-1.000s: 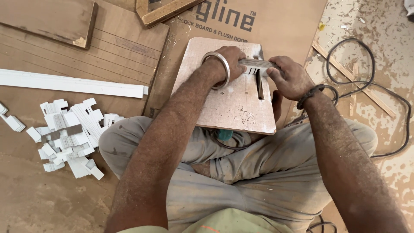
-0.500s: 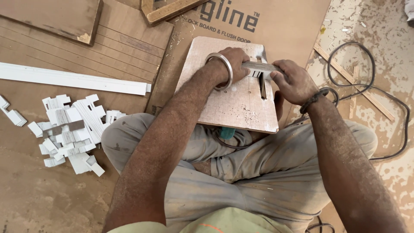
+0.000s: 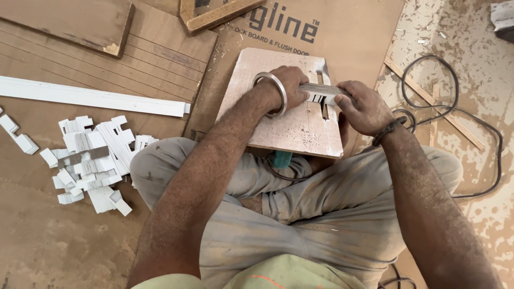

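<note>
A short strip of white plastic channel with dark slots [image 3: 321,93] lies across the far part of a pale pink plywood board [image 3: 284,126] resting on the person's lap. The left hand [image 3: 289,83] closes over its left end; the right hand [image 3: 364,107] pinches its right end. A heap of white cut pieces [image 3: 91,155] lies on the floor to the left, beside a long white strip [image 3: 91,97].

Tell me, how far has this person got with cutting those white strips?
Done: a pile of short white pieces lies on the floor by the person's left knee. In hand: the left hand and right hand hold a strip over the slot in the board. Left: one long white strip lies uncut.
</note>
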